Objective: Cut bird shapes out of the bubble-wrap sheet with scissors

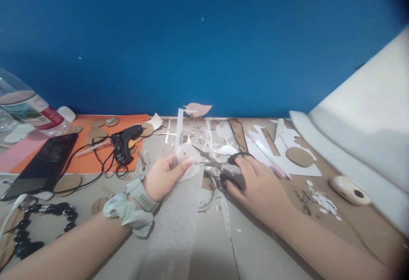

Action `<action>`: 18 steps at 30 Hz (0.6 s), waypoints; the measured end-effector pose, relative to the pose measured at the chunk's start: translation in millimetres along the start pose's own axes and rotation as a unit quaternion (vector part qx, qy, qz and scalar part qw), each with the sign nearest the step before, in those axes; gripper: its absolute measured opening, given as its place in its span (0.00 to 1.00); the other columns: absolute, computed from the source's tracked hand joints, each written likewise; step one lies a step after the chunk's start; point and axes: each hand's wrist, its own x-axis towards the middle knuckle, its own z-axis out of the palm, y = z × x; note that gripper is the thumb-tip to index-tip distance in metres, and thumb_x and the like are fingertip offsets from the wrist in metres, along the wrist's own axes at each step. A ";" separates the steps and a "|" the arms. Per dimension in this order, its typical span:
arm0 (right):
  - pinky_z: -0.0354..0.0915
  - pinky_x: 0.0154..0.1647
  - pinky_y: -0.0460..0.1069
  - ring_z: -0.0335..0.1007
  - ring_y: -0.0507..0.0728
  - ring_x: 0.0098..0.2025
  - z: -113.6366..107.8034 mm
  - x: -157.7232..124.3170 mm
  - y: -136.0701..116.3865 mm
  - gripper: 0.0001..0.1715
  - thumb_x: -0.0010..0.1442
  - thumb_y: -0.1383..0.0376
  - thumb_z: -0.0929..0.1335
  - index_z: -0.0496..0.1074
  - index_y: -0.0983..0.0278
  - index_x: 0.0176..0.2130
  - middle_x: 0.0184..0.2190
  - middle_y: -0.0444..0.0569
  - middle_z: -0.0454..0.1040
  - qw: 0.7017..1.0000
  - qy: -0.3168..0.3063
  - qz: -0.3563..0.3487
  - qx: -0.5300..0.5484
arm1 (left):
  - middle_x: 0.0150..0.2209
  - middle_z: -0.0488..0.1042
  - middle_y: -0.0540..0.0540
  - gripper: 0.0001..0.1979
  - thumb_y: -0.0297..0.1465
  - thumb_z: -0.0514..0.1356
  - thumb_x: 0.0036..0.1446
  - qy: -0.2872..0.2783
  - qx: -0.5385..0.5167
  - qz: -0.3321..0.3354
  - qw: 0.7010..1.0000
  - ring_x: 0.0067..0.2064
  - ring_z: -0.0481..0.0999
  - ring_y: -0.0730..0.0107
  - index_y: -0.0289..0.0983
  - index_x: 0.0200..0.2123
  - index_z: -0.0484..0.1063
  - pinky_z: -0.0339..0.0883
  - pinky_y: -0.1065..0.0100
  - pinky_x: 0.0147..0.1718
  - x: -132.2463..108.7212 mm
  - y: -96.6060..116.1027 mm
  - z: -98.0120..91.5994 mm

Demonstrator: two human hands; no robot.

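My left hand (163, 176) pinches a thin translucent foam sheet (179, 212) at its round-cut upper end, thumb on top. A watch and a pale scrunchie sit on that wrist. My right hand (255, 182) grips black-handled scissors (223, 164), fingers through the loops. The blades are parted and point left, right beside the sheet's edge near my left thumb. Both hands rest low over the cluttered tabletop.
A black glue gun (126, 140) with its cord lies on orange paper (96, 161) at left. A dark phone (44, 165), a plastic bottle (28, 110) and black beads (47, 216) are further left. Cardboard circles, paper scraps and a white sheet (287, 156) lie right; white foam (367, 131) leans there.
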 end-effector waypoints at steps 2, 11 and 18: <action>0.60 0.30 0.50 0.65 0.59 0.34 0.6 0.2 0.2 0.15 0.53 0.61 0.64 0.63 0.65 0.41 0.34 0.52 0.69 1.000 0.003 -0.003 -0.001 | 0.18 0.67 0.53 0.15 0.40 0.56 0.54 0.003 0.002 0.002 1.000 0.22 0.64 0.74 0.35 0.24 0.71 0.61 0.73 0.23 0.1 -0.1 0.1; 0.60 0.31 0.50 0.65 0.60 0.34 1.3 0.5 -1.4 0.15 0.53 0.61 0.64 0.63 0.66 0.41 0.33 0.52 0.68 1.000 0.005 -0.007 -0.003 | 0.20 0.69 0.53 0.14 0.39 0.56 0.55 -0.004 0.006 0.006 1.000 0.21 0.64 0.76 0.35 0.27 0.73 0.60 0.74 0.23 0.3 1.0 0.2; 0.60 0.30 0.50 0.65 0.59 0.33 -0.4 1.5 -1.8 0.15 0.52 0.61 0.65 0.62 0.65 0.40 0.33 0.51 0.69 1.000 -0.009 0.003 0.011 | 0.27 0.73 0.50 0.14 0.40 0.55 0.55 -0.019 -0.032 -0.008 0.999 0.28 0.70 0.71 0.34 0.32 0.72 0.64 0.72 0.28 -1.5 3.4 1.3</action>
